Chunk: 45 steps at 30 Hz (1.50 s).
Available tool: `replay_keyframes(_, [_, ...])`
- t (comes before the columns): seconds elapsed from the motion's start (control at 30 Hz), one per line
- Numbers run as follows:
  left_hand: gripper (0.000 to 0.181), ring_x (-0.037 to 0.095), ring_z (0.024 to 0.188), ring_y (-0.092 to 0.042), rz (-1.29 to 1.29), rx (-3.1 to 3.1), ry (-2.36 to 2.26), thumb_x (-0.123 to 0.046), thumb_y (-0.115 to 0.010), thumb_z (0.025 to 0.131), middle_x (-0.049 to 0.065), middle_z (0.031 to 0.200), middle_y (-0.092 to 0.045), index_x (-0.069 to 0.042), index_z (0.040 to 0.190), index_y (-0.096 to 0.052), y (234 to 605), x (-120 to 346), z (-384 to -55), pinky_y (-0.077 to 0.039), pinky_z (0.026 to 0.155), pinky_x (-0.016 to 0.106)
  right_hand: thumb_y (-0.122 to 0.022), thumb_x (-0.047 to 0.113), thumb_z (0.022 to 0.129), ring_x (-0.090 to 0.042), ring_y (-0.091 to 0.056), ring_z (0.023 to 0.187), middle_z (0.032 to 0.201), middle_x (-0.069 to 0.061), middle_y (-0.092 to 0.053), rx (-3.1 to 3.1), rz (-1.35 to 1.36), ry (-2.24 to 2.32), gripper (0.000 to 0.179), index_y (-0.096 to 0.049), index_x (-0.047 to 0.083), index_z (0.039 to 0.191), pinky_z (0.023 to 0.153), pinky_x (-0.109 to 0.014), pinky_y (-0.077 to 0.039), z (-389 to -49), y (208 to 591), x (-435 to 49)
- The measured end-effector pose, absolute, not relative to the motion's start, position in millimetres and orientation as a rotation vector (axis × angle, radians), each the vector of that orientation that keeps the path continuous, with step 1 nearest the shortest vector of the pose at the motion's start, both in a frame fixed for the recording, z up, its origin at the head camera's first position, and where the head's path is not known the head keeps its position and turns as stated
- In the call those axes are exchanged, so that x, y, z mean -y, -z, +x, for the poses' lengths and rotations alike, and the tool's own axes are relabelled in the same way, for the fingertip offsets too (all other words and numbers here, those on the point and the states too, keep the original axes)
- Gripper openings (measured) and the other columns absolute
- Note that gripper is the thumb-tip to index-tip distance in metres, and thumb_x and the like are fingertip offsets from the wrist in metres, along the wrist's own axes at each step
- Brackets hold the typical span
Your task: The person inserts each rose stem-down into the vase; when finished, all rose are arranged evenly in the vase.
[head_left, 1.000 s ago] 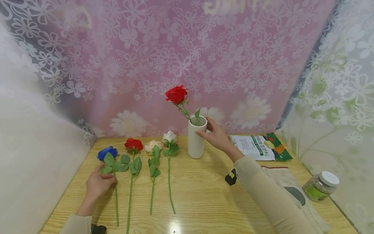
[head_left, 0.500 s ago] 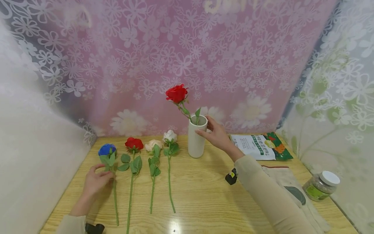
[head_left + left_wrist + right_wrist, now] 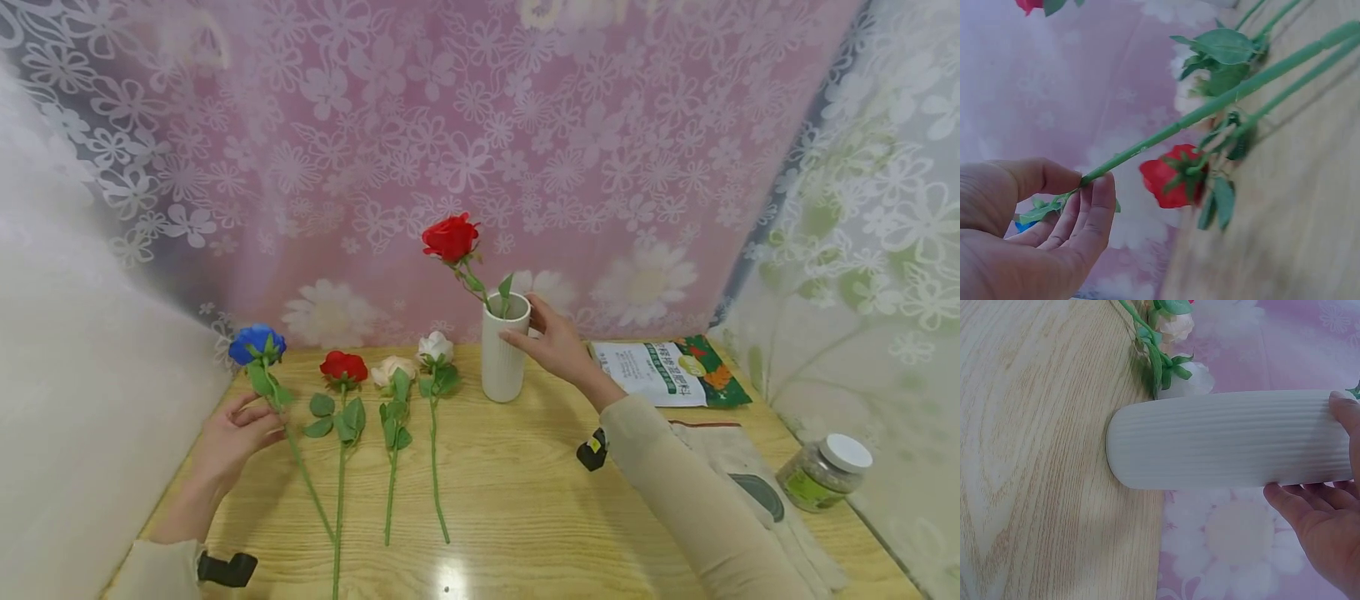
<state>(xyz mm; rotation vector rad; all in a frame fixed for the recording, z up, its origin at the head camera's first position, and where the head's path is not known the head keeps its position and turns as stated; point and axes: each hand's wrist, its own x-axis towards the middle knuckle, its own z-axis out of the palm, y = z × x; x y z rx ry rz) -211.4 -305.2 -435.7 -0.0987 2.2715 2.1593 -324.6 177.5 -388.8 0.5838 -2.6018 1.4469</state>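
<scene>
My left hand [image 3: 238, 433] pinches the stem of a blue rose [image 3: 257, 345] between thumb and fingertips, just below its leaves. The bloom is raised at the table's left side, and the green stem [image 3: 1175, 127] slants down toward the stem of a red rose lying beside it. In the left wrist view my palm and fingers mostly hide the blue petals. My right hand [image 3: 553, 342] grips the upper part of a white ribbed vase [image 3: 1222, 440] from its right side. The vase stands upright on the table, with one red rose [image 3: 451, 238] leaning left out of its mouth.
A red rose [image 3: 344, 367], a cream rose [image 3: 393, 371] and a white rose [image 3: 436, 348] lie in a row left of the vase. At right are a printed bag [image 3: 652, 372], beige gloves [image 3: 716, 458] and a white-lidded jar [image 3: 825, 473]. Patterned curtains surround the wooden table [image 3: 525, 517].
My left hand has lifted the blue rose's bloom up and to the left, and its stem now tilts with the lower end farther right. The right hand stays on the vase.
</scene>
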Motion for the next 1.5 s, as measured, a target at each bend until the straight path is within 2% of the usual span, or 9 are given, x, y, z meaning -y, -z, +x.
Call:
replay_keyframes(0.13, [0.077,0.004,0.081,-0.076,-0.018,-2.266,-2.288,0.007,-0.062,0.101,-0.013,0.083,-0.074,0.015,0.161,-0.015,417.1,303.7,-212.5,-0.066,0.076,0.025,-0.075,0.041,0.099,-0.037,-0.052,0.147,0.161,-0.012,-0.051,2.598,0.589,-1.458,0.079,-0.036,0.018,0.163,0.115,-0.06,-0.048,-326.0,388.7,-177.8])
replay_keyframes(0.3, [0.075,0.003,0.086,-0.075,0.029,-2.266,-2.362,0.004,-0.067,0.1,-0.012,0.085,-0.075,0.011,0.161,-0.023,398.7,292.5,-216.4,-0.065,0.079,0.023,-0.075,0.042,0.099,-0.036,-0.052,0.147,0.161,-0.012,-0.051,2.606,0.571,-1.457,0.08,-0.036,0.018,0.164,0.116,-0.059,-0.048,-326.1,388.7,-178.7])
replay_keyframes(0.37, [0.08,0.003,0.086,-0.075,0.044,-2.254,-2.4,0.005,-0.067,0.099,-0.012,0.086,-0.075,0.009,0.163,-0.019,393.2,284.8,-218.1,-0.065,0.079,0.022,-0.076,0.043,0.098,-0.036,-0.052,0.146,0.16,-0.011,-0.052,2.607,0.564,-1.452,0.08,-0.036,0.017,0.163,0.116,-0.06,-0.048,-325.9,388.9,-178.4])
replay_keyframes(0.5, [0.059,0.007,0.084,-0.074,0.079,-2.198,-2.523,0.009,-0.068,0.097,-0.009,0.085,-0.074,0.008,0.15,-0.041,384.8,264.8,-223.3,-0.066,0.079,0.025,-0.076,0.043,0.098,-0.035,-0.055,0.145,0.159,-0.012,-0.054,2.61,0.56,-1.44,0.078,-0.038,0.019,0.162,0.114,-0.058,-0.05,-325.3,390.0,-177.2])
replay_keyframes(0.6, [0.037,0.01,0.085,-0.073,0.089,-2.183,-2.596,0.01,-0.069,0.096,-0.006,0.087,-0.072,0.003,0.129,-0.055,378.9,249.0,-228.0,-0.066,0.078,0.027,-0.077,0.042,0.098,-0.035,-0.056,0.144,0.157,-0.011,-0.056,2.61,0.562,-1.443,0.075,-0.04,0.021,0.161,0.113,-0.057,-0.052,-324.9,390.8,-176.6])
replay_keyframes(0.67, [0.036,0.01,0.085,-0.073,0.092,-2.178,-2.627,0.01,-0.069,0.096,-0.006,0.089,-0.071,-0.002,0.128,-0.058,374.5,239.8,-231.7,-0.066,0.078,0.026,-0.076,0.041,0.098,-0.035,-0.055,0.144,0.156,-0.011,-0.056,2.609,0.565,-1.447,0.074,-0.041,0.022,0.16,0.113,-0.057,-0.051,-324.9,391.1,-176.5])
replay_keyframes(0.83, [0.041,0.011,0.085,-0.074,0.078,-2.177,-2.713,0.009,-0.068,0.096,-0.003,0.094,-0.073,-0.003,0.134,-0.057,362.0,219.7,-242.8,-0.066,0.077,0.026,-0.076,0.042,0.099,-0.034,-0.055,0.144,0.157,-0.011,-0.056,2.602,0.562,-1.439,0.074,-0.04,0.022,0.16,0.113,-0.057,-0.051,-324.9,390.6,-177.0])
replay_keyframes(1.2, [0.045,0.016,0.086,-0.073,0.131,-2.056,-2.962,0.011,-0.069,0.094,0.004,0.095,-0.07,-0.003,0.135,-0.057,336.7,184.8,-265.6,-0.067,0.08,0.032,-0.075,0.043,0.099,-0.035,-0.052,0.147,0.161,-0.011,-0.051,2.62,0.559,-1.451,0.081,-0.034,0.017,0.164,0.114,-0.056,-0.051,-323.8,390.7,-177.5])
replay_keyframes(1.5, [0.038,0.016,0.083,-0.074,0.277,-1.965,-3.106,0.015,-0.068,0.093,0.007,0.093,-0.068,-0.001,0.126,-0.057,314.1,157.2,-280.0,-0.067,0.081,0.033,-0.076,0.043,0.098,-0.036,-0.054,0.145,0.159,-0.012,-0.053,2.609,0.556,-1.448,0.079,-0.037,0.018,0.163,0.114,-0.059,-0.05,-326.5,389.8,-177.0])
